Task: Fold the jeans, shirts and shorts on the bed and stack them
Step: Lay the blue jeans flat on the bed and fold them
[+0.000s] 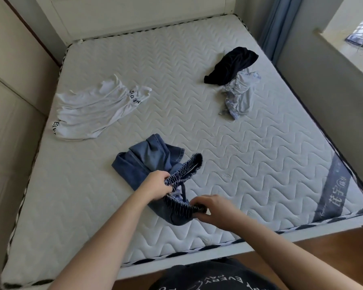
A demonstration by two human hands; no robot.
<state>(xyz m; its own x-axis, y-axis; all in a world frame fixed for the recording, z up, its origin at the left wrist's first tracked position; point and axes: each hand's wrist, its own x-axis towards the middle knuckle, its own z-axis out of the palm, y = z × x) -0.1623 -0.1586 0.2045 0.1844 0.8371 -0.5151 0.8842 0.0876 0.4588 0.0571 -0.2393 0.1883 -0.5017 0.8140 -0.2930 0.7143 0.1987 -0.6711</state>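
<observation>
- Your left hand (158,183) and right hand (213,208) each pinch the ribbed waistband of the jeans (147,162), which lie bunched near the bed's (197,101) front edge.
- If you lift unevenly, I'd expect the legs to twist.
- The drawstring may get trapped inside the fold.
- The white shirt (92,109) and the dark pile (233,78) lie well apart, unfolded.
</observation>
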